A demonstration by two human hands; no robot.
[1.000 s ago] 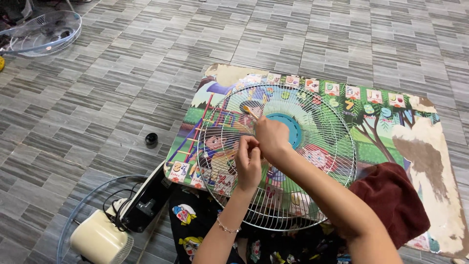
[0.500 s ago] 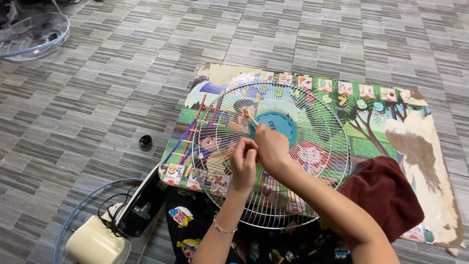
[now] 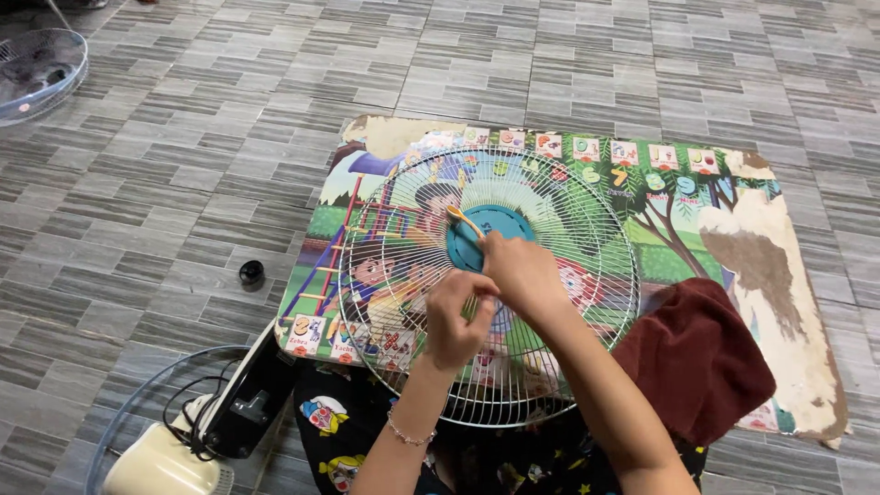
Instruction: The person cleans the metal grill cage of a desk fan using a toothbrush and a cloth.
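Note:
A round white wire fan grille (image 3: 587, 220) with a teal centre hub (image 3: 500, 229) lies flat on a colourful cartoon mat (image 3: 678, 192). My right hand (image 3: 524, 271) rests over the hub and is closed on a thin orange stick-like tool (image 3: 464, 220), whose tip points up-left across the wires. Just below it, my left hand (image 3: 455, 317), a bracelet on its wrist, pinches at the grille wires. Whether it actually grips a wire I cannot tell.
A dark red cloth (image 3: 698, 359) lies on the mat's right side. A cream fan motor (image 3: 161, 464) with a black housing (image 3: 249, 403) and cable sits bottom left inside a clear round guard (image 3: 137, 396). A small black cap (image 3: 251, 273) lies on the tiled floor. Another grille (image 3: 38, 70) is top left.
Both hands stay over the hub, with the left hand closer under the right. The view has shifted slightly, so the grille sits more central.

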